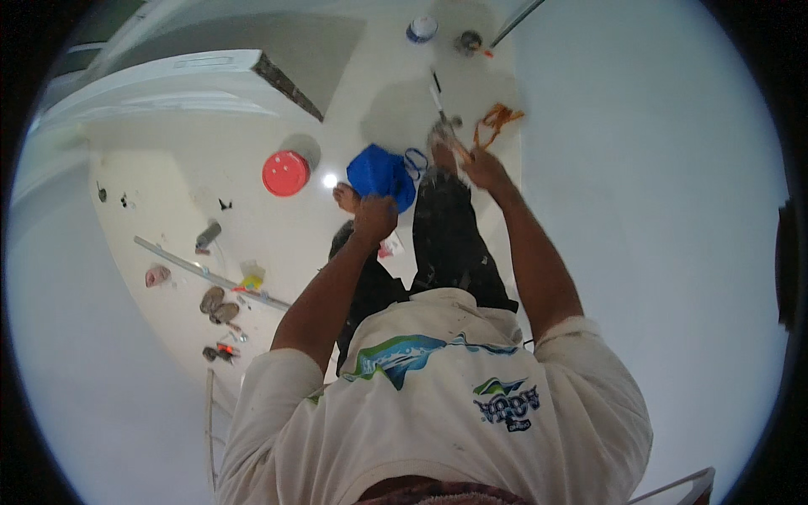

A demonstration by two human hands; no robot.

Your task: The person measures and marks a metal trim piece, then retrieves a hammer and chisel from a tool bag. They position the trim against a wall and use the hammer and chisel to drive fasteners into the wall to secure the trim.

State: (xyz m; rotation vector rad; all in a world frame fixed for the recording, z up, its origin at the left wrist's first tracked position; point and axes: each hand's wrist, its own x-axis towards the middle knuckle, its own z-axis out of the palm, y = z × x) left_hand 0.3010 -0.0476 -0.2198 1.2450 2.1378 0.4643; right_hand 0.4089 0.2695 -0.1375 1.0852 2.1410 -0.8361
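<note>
My left hand [376, 219] is closed on the edge of a blue cloth bag [379, 175], which hangs in front of my legs; a thin blue strap loop [416, 162] shows at its right. In my right hand [488, 171], fingers wrapped round it, is a hammer [460, 151] with a pale wooden handle, its blurred metal head over my right foot. Just past the head, a slim white and black tool [437, 94] shows against the floor; whether it touches the hammer I cannot tell. An orange rope bundle [498, 119] is close beyond my right hand.
Left of the bag stands a round red-lidded bucket [286, 173]. A metal bar [198, 269], a pair of shoes [218, 305] and small tools lie on the left floor. Beyond are a white-lidded tub [422, 29] and a dark container [469, 42]. A white wall [640, 151] runs along the right.
</note>
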